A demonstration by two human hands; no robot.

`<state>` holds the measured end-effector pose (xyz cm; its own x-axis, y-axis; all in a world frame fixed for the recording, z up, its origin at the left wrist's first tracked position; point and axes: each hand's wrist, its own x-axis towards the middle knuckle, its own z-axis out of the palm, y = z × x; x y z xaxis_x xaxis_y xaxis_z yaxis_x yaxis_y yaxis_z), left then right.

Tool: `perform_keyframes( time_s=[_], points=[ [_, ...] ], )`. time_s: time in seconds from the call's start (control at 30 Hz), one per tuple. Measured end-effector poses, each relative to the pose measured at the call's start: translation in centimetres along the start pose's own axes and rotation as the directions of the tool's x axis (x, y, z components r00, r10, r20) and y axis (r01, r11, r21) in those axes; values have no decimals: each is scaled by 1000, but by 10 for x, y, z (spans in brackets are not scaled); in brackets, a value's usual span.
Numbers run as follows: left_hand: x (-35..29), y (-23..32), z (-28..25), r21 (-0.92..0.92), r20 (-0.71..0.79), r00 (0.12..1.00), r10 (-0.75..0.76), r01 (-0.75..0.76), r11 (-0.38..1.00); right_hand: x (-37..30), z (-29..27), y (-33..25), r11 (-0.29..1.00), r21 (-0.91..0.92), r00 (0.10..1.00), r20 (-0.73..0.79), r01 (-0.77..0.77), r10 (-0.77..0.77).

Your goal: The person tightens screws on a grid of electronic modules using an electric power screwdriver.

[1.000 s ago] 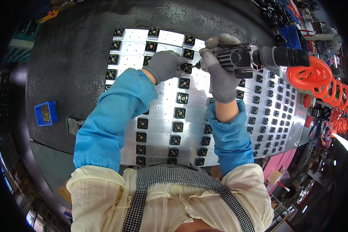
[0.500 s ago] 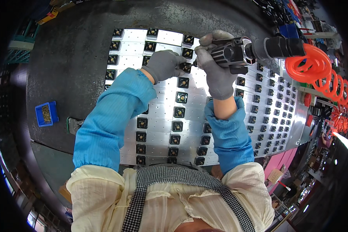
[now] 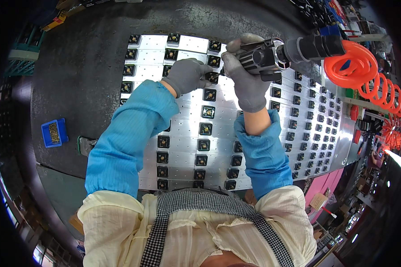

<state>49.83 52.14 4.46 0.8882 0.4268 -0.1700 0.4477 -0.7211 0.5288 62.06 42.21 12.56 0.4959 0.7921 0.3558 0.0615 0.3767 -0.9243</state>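
Observation:
My right hand (image 3: 247, 82), in a grey glove, is closed around a dark air screwdriver (image 3: 260, 58), held almost level. The tool's tip points left at a black square part (image 3: 212, 78) on a silvery metal plate (image 3: 189, 104). My left hand (image 3: 187, 76), also gloved in grey, has its thumb and fingers closed against the left side of that part. An orange-red coiled hose (image 3: 349, 66) runs from the tool's back end toward the right. Similar black square parts (image 3: 207, 111) sit in rows across the plates, each with a brass-coloured centre.
A blue tray (image 3: 63, 130) of small brass-coloured pieces lies on the dark tabletop (image 3: 75, 89) at left. A grey glove-like cloth (image 3: 87, 146) rests near my left sleeve. Further plates with black parts (image 3: 305, 138) extend right, beside a pink panel (image 3: 321, 189).
The screwdriver and my right hand have shifted slightly left, and the coiled hose has swung left with them. My left hand stays at the same black part.

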Motion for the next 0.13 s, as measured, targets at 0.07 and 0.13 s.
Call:
perform_keyframes(
  time_s=[0.07, 0.13],
  points=[
    [1, 4, -3, -3, 8, 1000, 4, -4, 1000, 1, -2, -1, 1000, 25, 1000, -14, -16, 16],
    [1, 6, -4, -3, 18, 1000, 3, -3, 1000, 3, -7, -1, 999, 39, 999, 34, -35, 34]
  ],
)
